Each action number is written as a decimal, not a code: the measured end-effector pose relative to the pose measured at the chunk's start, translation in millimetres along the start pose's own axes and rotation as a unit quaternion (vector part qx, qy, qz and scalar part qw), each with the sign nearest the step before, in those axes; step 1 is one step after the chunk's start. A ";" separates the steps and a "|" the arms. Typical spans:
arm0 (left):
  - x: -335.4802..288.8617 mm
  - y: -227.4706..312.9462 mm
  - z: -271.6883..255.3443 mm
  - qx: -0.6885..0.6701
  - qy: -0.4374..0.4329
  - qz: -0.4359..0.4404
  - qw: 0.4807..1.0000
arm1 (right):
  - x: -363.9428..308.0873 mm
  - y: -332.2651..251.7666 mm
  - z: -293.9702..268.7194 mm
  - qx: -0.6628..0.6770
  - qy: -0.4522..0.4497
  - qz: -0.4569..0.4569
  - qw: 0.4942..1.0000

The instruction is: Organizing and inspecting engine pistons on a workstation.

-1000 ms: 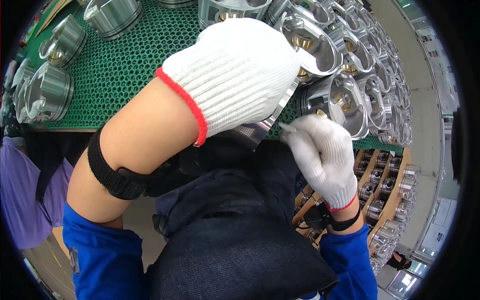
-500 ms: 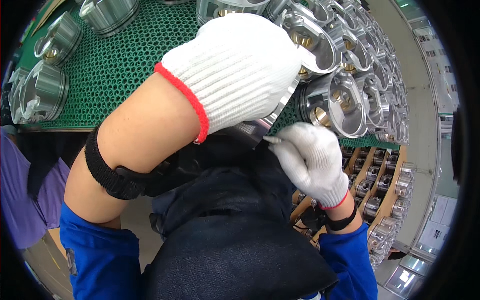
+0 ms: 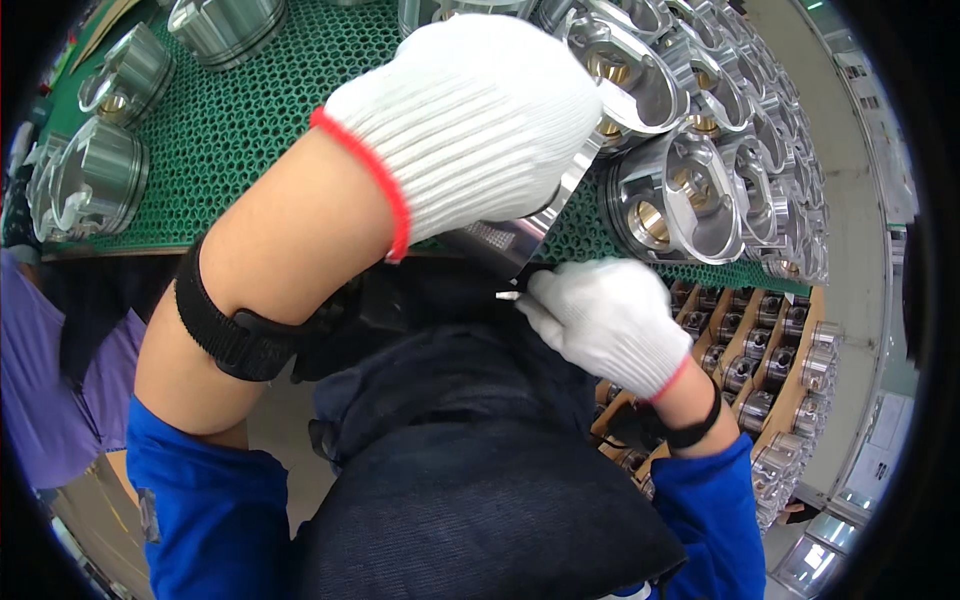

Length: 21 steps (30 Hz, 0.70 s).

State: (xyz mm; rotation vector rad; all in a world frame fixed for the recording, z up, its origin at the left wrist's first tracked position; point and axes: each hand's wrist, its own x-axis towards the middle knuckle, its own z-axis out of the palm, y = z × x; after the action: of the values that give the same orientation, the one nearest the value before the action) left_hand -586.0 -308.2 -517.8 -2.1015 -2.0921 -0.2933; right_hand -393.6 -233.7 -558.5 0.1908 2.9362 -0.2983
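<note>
My left hand (image 3: pixel 475 125), in a white knit glove with a red cuff, bends over a shiny metal piston (image 3: pixel 508 238) at the front edge of the bench. The back of the glove hides its fingers and most of the piston; a curved bright rim and a dark patterned patch show below. Just under that lower end is my right hand (image 3: pixel 605 315), gloved too, its fingers pinched on a thin white-tipped stick (image 3: pixel 507 296). The tip points left and appears apart from the piston. What kind of stick it is, I cannot tell.
Green perforated matting (image 3: pixel 230 140) covers the bench. Rows of pistons (image 3: pixel 680 195) crowd its right side, and several more pistons (image 3: pixel 100 175) stand at left. Below right, wooden racks (image 3: pixel 755 370) hold further pistons. A person in purple clothing (image 3: pixel 60 360) is at the far left.
My right hand has moved left and slightly down with the stick, its tip drawing away from the piston. More of the piston's patterned side now shows. The view has shifted slightly.
</note>
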 end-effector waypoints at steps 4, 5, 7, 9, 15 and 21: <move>-19.9 -24.7 3.7 -0.086 0.130 0.005 0.988 | -28.7 8.6 -1.1 0.161 0.042 -0.006 0.986; -31.8 -39.9 12.8 -0.107 0.246 0.034 0.963 | -36.6 10.1 -1.5 0.196 0.100 0.010 0.975; -75.5 -37.5 21.0 -0.311 0.343 -0.213 0.860 | -30.1 11.3 -4.6 0.284 0.065 0.043 0.956; -96.2 -10.3 30.5 -0.497 0.366 -0.377 0.690 | -31.0 17.1 4.7 0.294 0.052 -0.018 0.954; -136.8 -25.3 44.8 -0.364 0.263 -0.238 0.861 | 0.4 4.4 -5.6 0.441 -0.044 -0.050 0.895; -145.0 -33.4 49.1 -0.541 0.225 -0.305 0.750 | -36.7 23.9 12.8 0.614 -0.084 0.064 0.783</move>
State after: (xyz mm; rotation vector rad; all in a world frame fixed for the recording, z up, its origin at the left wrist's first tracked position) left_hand -618.4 -435.9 -602.5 -1.2069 -2.4045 -2.2840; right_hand -352.2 -217.2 -568.2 0.4702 2.0437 -1.9986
